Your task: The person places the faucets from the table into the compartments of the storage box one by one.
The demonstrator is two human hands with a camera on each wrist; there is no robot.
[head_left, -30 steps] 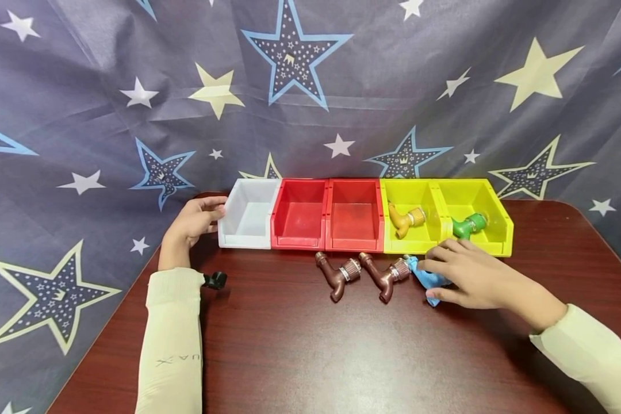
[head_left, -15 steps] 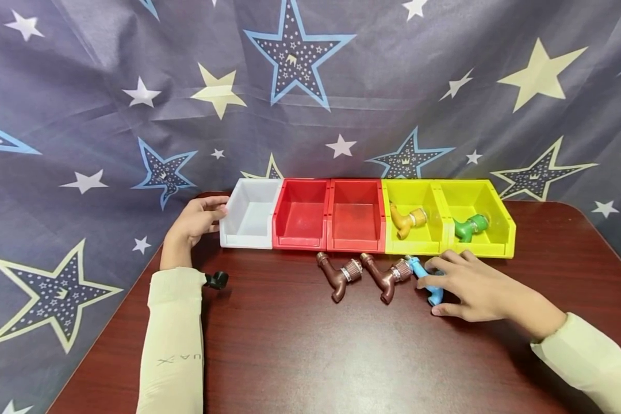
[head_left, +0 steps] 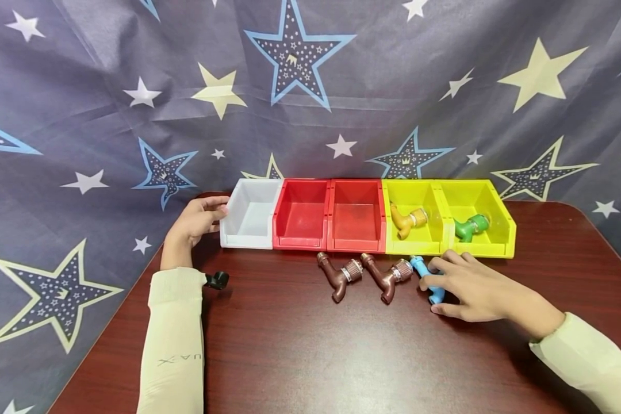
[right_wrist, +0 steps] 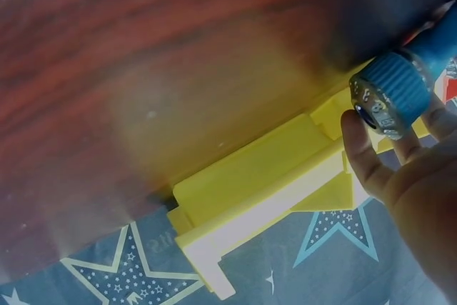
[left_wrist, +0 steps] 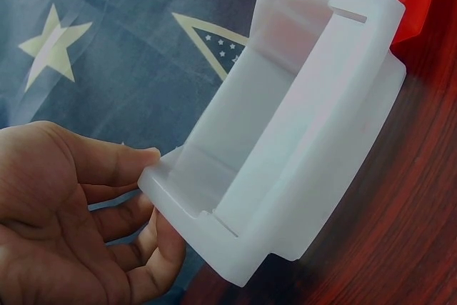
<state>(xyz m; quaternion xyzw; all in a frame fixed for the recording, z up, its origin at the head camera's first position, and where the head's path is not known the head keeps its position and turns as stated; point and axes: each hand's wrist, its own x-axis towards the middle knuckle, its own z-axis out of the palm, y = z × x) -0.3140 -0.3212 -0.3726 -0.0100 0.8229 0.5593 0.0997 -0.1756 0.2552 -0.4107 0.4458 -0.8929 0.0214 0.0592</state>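
Note:
My left hand (head_left: 195, 221) holds the outer side of the white bin (head_left: 246, 240), at the left end of a row. In the left wrist view its fingertips are at the bin's rim (left_wrist: 182, 208). My right hand (head_left: 473, 287) grips a blue toy tap (head_left: 423, 269) that lies on the table in front of the yellow bins. Its fingers bend over the tap and hide the knob in the head view. The right wrist view shows the tap's ribbed blue knob (right_wrist: 395, 91) against the fingers. Two brown taps, one (head_left: 388, 279) and another (head_left: 338, 277), lie left of it.
Two red bins (head_left: 300, 241) stand beside the white one. An orange-yellow tap (head_left: 406, 223) and a green tap (head_left: 471, 227) lie in the yellow bins (head_left: 502, 248). A starred curtain (head_left: 310, 126) hangs behind the brown table (head_left: 310, 356). A black piece (head_left: 217, 280) sits at the left cuff.
The blue tap, blurred one second ago, has turned to lie lengthwise and shifted slightly right. My right hand has moved a little toward me. My left hand stays at the white bin.

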